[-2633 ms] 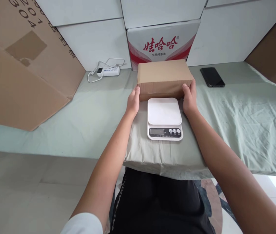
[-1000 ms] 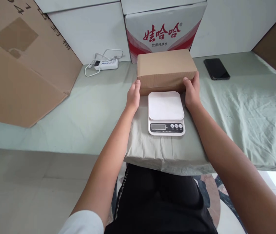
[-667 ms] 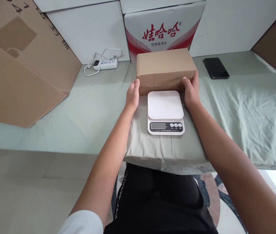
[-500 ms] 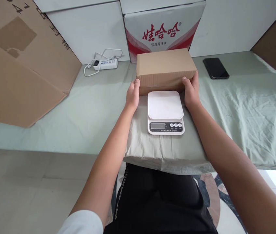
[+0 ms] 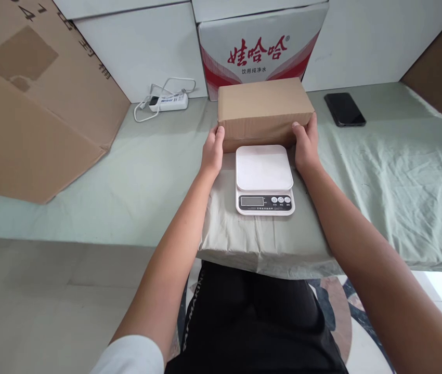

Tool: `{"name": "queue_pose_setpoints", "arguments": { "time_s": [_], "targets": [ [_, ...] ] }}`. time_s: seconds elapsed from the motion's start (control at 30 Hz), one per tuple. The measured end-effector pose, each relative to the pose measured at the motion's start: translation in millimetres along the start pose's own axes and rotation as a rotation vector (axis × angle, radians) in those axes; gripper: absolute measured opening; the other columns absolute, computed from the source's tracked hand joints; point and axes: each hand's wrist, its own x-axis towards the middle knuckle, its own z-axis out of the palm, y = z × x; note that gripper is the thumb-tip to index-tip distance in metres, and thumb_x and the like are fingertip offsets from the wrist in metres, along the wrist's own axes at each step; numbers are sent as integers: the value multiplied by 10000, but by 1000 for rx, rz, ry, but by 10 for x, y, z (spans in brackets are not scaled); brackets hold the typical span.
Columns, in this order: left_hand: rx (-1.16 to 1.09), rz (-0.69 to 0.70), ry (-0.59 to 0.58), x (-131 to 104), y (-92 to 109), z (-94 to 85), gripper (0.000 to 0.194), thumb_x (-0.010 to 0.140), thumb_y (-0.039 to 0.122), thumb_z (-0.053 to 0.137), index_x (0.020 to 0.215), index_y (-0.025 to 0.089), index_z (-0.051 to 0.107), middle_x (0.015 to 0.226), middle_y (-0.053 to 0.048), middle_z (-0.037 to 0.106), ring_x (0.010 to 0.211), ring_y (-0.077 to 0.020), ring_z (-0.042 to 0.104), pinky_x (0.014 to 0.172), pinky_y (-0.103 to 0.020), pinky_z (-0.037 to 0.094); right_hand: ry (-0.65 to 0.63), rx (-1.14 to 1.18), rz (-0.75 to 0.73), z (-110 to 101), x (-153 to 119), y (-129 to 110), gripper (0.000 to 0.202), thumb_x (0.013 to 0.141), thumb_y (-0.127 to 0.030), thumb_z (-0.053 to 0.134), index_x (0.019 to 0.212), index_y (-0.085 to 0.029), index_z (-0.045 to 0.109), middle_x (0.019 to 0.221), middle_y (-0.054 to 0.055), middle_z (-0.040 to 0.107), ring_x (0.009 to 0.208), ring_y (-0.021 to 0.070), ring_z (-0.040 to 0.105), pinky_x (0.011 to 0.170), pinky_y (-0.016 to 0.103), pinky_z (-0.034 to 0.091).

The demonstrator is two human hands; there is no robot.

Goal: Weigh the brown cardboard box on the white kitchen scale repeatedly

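A closed brown cardboard box (image 5: 263, 106) sits behind a white digital scale (image 5: 264, 169) on the green cloth. My left hand (image 5: 213, 149) grips the box at its left end, thumb on the front corner. At the right end, my right hand (image 5: 307, 143) holds it too, with the thumb on the front face. Fingers behind the box's ends are partly hidden. The scale's plate bears nothing, and its display looks blank.
A white and red carton (image 5: 262, 49) stands behind the box. To the right lies a black phone (image 5: 345, 109); to the left, a white power strip (image 5: 169, 102) with a cable. A large cardboard box (image 5: 41, 114) fills the far left of the cloth-covered table (image 5: 146, 182).
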Motion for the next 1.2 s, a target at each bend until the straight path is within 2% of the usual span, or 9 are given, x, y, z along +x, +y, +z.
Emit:
{"name": "queue_pose_setpoints", "arguments": {
  "time_s": [0.17,0.43,0.73,1.0,1.2],
  "targets": [
    [5,29,-11,2,21,13,817,957,943,455,1426,320,698,1542,-58,722,1591,-322,586,1384,-493,414,-6,-43,-17,-7,18,71,454,1004,-621,566,1383,-375,612,1509,61,709,1501,355,621,1349,600,476],
    [28,36,-16,-28,91,4,822,973,926,435,1463,310,674,1580,-72,701,1610,-313,564,1369,-447,420,-14,-31,0,-3,37,111,557,982,-696,556,1438,-379,602,1553,58,689,1534,364,598,1355,620,463],
    [43,22,11,-44,124,25,792,989,904,436,1449,300,665,1591,-74,698,1603,-308,568,1354,-440,433,-17,18,18,-4,13,16,511,926,-634,609,1364,-371,608,1563,61,684,1544,368,587,1389,621,420],
    [46,-8,12,-65,141,21,815,993,899,428,1512,294,598,1650,-92,645,1678,-313,477,1396,-447,371,-13,-4,52,-6,-9,-78,486,914,-626,608,1317,-355,612,1554,69,686,1555,369,571,1393,632,404],
    [18,-5,31,-45,89,24,794,974,918,456,1456,307,616,1604,-84,670,1617,-305,547,1362,-445,419,-24,-32,28,-15,13,-8,498,922,-612,586,1343,-346,601,1540,80,686,1525,366,587,1374,624,416]
  ]
}}
